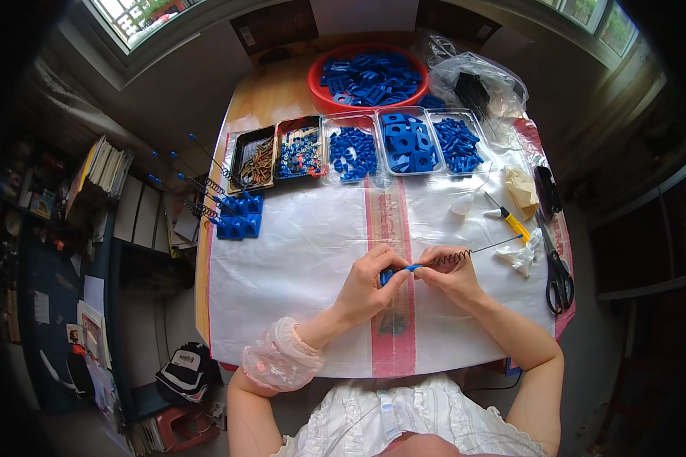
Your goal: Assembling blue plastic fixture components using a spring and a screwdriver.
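Note:
In front of me, at the middle of the covered table, my left hand [362, 286] is closed round a blue plastic piece [387, 276], mostly hidden by the fingers. My right hand [453, 280] pinches a small blue plastic part [413, 267] that meets the left fingertips. From that hand a black coil spring [453, 259] runs up to the right, ending in a straight wire with a blue tip. Whether the two blue parts are joined, I cannot tell. To the left stand several blue pieces [238, 217] with similar springs and blue-tipped wires.
Along the back are trays of screws [256, 161], small fittings [300, 154] and blue parts [351, 152]. Behind them is a red basin [316, 87] of blue pieces. At right lie scissors [560, 286], a yellow-handled tool [517, 226], crumpled tissue [522, 255] and a plastic bag [503, 76].

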A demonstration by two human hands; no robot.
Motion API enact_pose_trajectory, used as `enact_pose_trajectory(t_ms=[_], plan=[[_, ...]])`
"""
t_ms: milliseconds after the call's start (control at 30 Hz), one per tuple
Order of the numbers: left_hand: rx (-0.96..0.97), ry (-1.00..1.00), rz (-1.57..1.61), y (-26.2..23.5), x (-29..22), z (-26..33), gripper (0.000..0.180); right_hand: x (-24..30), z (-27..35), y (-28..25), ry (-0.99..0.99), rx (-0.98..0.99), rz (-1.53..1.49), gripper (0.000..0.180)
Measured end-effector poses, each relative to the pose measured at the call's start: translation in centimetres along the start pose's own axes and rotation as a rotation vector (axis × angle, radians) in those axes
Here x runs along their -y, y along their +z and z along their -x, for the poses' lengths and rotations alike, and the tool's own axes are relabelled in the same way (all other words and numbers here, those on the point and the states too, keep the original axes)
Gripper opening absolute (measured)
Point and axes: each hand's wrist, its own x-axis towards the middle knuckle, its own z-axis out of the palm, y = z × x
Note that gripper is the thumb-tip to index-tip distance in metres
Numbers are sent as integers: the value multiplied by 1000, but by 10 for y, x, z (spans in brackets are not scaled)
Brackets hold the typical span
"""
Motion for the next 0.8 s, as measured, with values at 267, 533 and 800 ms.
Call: enact_pose_trajectory(t_ms=[267,533,800], plan=[[192,-482,604,-4,4,1,19,5,1,1,3,-3,45,14],[266,-512,669,-7,12,2,15,5,3,0,0,54,24,15],[260,-528,656,-7,8,1,16,6,2,-1,1,105,27,16]])
